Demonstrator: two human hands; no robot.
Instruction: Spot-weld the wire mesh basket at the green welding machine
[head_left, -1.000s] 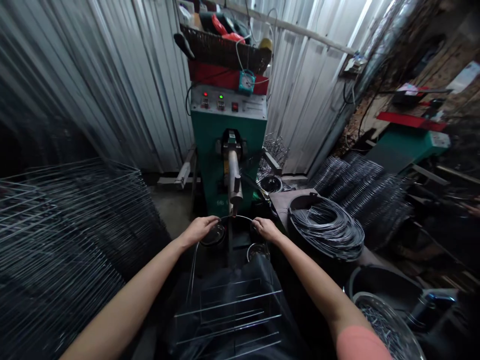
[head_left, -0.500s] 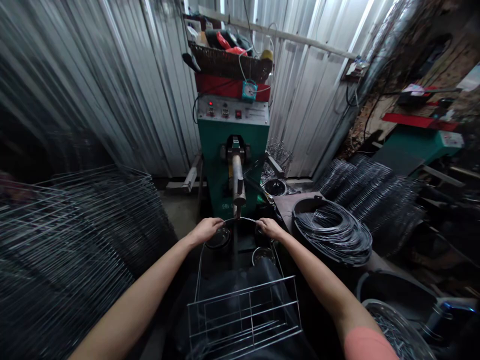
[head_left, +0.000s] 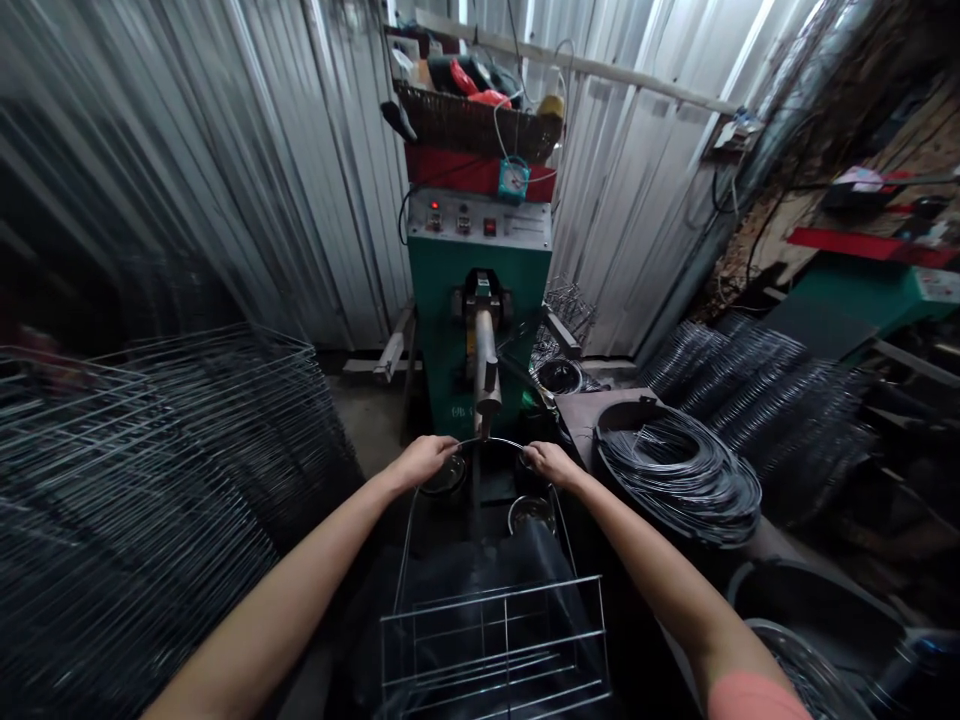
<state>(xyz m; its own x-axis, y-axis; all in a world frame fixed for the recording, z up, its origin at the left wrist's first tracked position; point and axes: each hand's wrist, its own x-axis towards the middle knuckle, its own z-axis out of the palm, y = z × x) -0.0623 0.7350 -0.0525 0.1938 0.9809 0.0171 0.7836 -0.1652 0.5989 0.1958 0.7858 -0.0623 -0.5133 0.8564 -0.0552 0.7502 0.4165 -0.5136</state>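
Observation:
My left hand and my right hand both grip the curved top wire of a welded wire basket frame, one on each side. The curved wire passes just below the lower electrode tip of a green spot-welding machine. The rest of the frame hangs towards me, its rectangular wire grid over my dark apron. Two small metal bowls sit under my hands on the machine's base.
Tall stacks of finished wire frames fill the left side, and more stand at the right behind a coil of dark wire. A bowl of wire pieces sits at lower right. Corrugated metal sheeting stands behind the machine.
The wire frame has swung up and now hangs more squarely in front of me, and both hands stay on its curved wire. The whole scene has drifted slightly right in view.

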